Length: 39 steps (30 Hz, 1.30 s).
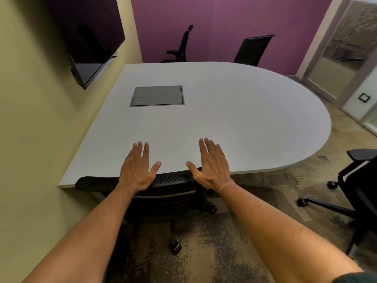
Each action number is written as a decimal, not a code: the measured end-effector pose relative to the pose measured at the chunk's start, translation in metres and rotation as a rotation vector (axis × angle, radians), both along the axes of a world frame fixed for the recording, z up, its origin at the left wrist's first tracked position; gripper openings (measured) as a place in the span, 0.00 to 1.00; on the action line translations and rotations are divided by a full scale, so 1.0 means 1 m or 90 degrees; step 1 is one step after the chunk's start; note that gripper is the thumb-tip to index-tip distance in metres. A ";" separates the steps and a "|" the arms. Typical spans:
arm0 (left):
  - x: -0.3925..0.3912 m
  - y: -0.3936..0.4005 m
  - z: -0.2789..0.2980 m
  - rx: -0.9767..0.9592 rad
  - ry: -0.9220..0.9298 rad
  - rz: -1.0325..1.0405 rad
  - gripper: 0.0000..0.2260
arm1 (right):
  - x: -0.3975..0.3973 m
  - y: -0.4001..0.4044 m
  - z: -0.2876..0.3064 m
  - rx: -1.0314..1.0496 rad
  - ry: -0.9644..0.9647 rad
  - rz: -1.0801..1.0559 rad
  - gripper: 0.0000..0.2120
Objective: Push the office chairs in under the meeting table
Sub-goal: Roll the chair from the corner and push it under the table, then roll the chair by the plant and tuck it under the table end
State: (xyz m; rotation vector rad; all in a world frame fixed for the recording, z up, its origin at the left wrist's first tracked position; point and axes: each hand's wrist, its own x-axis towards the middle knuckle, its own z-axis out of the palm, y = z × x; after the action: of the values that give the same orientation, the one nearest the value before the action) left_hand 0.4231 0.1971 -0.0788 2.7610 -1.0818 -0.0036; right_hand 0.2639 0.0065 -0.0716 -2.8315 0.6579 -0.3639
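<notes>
Near chair [169, 179] lower centre, mesh backrest top against surface [234, 111] edge, seat tucked under; my left hand [136, 170] and right hand [210, 167] flat on backrest top, fingers straight, slightly spread; I judge chair light, rolls on castors, mesh gives, so push rigid top rail; second chair [355, 193] right edge, well apart from surface

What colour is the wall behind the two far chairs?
Purple wall, seen in the head view.

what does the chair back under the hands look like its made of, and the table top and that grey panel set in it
Chair back: black mesh over a dark frame, likely plastic; a fine perforated weave shows along its top edge.
Table top: pale grey-white matt surface with a thin flat edge, probably laminate over board.
Grey panel: smooth, darker grey hinged-looking flaps in a frame; brushed metal or plastic, hard to tell.
</notes>
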 end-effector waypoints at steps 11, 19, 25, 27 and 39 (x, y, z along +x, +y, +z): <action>-0.074 -0.197 0.041 -0.021 -0.067 -0.223 0.38 | -0.115 -0.140 0.021 -0.034 -0.023 -0.220 0.43; -0.188 -0.381 0.056 -0.046 -0.074 -0.357 0.40 | -0.232 -0.272 0.037 -0.066 -0.037 -0.369 0.42; -0.281 -0.502 0.051 -0.053 -0.060 -0.482 0.38 | -0.338 -0.358 0.043 -0.062 -0.046 -0.493 0.43; -0.312 -0.532 0.049 -0.051 -0.055 -0.530 0.37 | -0.372 -0.379 0.042 -0.058 -0.038 -0.539 0.44; -0.451 -0.708 0.041 -0.053 0.009 -0.746 0.36 | -0.521 -0.489 0.035 -0.071 -0.009 -0.756 0.42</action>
State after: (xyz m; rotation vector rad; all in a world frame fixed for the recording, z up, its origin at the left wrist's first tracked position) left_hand -0.0282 -0.5113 -0.0378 1.6667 -2.3926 -0.1227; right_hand -0.2570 -0.4827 -0.0370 -2.1620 2.2913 -0.5754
